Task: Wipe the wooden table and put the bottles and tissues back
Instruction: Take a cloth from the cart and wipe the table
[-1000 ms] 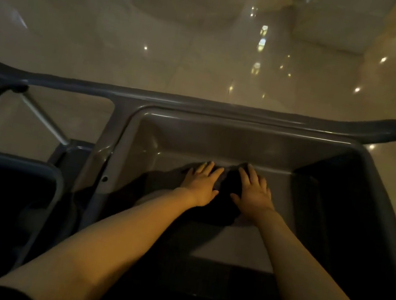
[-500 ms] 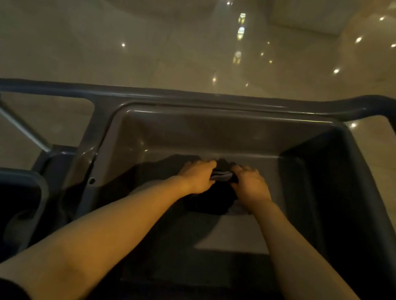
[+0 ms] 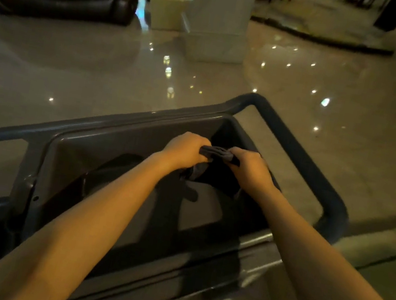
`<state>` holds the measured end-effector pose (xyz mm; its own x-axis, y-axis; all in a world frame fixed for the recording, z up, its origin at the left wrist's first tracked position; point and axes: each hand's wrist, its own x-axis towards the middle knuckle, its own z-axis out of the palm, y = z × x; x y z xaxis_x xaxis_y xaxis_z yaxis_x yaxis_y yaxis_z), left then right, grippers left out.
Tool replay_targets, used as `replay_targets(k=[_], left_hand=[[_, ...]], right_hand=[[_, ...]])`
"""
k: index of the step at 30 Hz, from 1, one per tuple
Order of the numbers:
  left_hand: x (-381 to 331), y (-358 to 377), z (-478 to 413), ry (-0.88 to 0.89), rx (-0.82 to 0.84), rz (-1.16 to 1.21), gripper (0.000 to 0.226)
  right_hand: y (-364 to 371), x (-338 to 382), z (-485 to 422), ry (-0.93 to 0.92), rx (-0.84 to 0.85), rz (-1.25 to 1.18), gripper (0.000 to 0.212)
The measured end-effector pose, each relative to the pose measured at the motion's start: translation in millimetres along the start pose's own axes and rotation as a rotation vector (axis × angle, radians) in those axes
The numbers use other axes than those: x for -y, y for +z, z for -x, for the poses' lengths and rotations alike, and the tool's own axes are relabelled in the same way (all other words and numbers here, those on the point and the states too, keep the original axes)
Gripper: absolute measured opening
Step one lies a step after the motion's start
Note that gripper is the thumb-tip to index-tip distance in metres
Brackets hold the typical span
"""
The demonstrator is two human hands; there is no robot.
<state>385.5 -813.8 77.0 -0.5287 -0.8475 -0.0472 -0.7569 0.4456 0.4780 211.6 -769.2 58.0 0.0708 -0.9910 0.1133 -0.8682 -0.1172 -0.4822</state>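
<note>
Both fists are closed on a dark grey cloth stretched between left hand and right hand, above the grey cart tray beneath them.

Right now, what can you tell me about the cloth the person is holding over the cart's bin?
The cloth is dark grey and looks soft, like a thin cleaning rag. It is bunched and stretched between the left hand and the right hand, both closed on it, with a loose tail hanging below the left fist. It is held above the grey plastic bin near its far wall, apparently clear of it. Dim light hides its weave and whether it is wet.
</note>
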Motion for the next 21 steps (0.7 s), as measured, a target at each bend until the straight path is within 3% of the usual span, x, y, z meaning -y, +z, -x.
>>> replay_targets(k=[7,14,21], left_hand=[[-147.4,-0.9,-8.3,0.261,0.046,0.012,0.015],[-295.9,53.9,-7.9,0.583,0.181,0.022,0.010],[-431.1,147.2,20.2,0.909,0.421,-0.074,0.026]], right_hand=[[-120.4,-46.0,96.4,0.156,-0.195,0.152,0.020],[-191.2,-102.5,231.8,0.535,-0.389,0.152,0.018],[-216.8,-140.8,391.0,0.957,-0.526,0.192,0.024]])
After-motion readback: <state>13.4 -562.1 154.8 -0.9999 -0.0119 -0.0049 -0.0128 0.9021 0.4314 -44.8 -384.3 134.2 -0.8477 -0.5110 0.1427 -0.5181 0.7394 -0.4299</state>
